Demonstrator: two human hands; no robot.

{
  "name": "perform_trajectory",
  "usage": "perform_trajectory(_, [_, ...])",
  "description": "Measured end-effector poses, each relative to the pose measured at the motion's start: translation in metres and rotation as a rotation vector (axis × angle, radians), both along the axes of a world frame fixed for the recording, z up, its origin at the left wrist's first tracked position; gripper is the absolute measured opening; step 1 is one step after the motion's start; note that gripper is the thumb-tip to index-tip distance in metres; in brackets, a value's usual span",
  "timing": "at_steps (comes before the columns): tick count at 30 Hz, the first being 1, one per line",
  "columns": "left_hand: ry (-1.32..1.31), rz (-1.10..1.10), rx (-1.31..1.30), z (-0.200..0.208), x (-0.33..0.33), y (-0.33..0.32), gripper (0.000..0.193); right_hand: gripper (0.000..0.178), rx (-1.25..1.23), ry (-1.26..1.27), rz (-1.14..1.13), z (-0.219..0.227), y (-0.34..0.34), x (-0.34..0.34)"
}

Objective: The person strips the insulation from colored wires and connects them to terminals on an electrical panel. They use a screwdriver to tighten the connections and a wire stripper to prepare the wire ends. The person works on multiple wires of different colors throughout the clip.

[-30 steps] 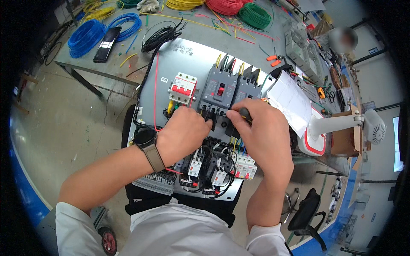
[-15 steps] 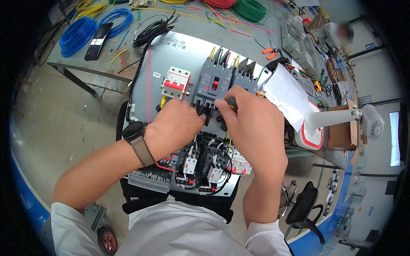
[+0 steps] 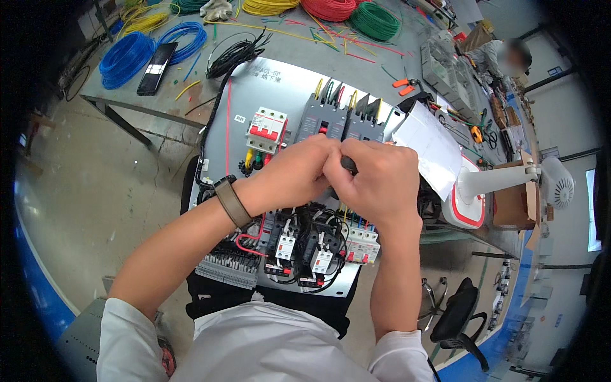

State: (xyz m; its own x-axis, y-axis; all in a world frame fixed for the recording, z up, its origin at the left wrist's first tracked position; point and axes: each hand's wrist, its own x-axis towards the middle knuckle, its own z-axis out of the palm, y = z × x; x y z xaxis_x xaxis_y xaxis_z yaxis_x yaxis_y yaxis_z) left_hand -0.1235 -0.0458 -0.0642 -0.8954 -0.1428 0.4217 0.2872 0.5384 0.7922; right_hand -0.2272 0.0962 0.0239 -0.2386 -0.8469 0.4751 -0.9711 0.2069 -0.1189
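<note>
My left hand and my right hand meet over the lower end of the grey moulded-case circuit breakers on a metal mounting plate. The right hand is closed round a dark tool with a rounded end; most of it is hidden in the fist. Pressed against it, the left hand has its fingers curled, and what they pinch is out of sight. Left of the breakers sits a white miniature breaker with red levers. Below my hands are black contactors with black wires.
Wire coils in blue, yellow, red and green lie on the far bench, with a phone and orange-handled pliers. At right are papers, a white fan and another person.
My left hand has moved right and up until it meets the right hand, uncovering the miniature breaker's lower terminals. The right hand has closed further. The whole view has shifted slightly.
</note>
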Motion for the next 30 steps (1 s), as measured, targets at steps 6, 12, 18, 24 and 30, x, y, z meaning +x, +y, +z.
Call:
perform_trajectory(6, [-0.015,-0.094,-0.09,-0.006,-0.005,-0.009,0.018,0.029,-0.015,0.028,0.199,0.01,-0.001,-0.012])
perform_trajectory(12, [-0.092,-0.069,-0.179,-0.009,-0.003,-0.017,0.02,0.068,0.01,-0.238,-0.356,0.029,0.02,0.033])
perform_trajectory(18, [-0.103,-0.071,-0.214,-0.007,-0.003,-0.013,0.028,0.073,-0.09,-0.38,-0.147,0.016,0.023,0.035])
perform_trajectory(24, [-0.135,-0.066,-0.137,0.02,0.009,0.0,0.033,0.082,-0.025,-0.527,0.284,0.019,0.016,0.022])
perform_trajectory(30, [-0.124,0.019,-0.371,-0.012,0.012,-0.006,0.024,0.079,-0.045,-0.661,0.408,0.019,0.017,0.021])
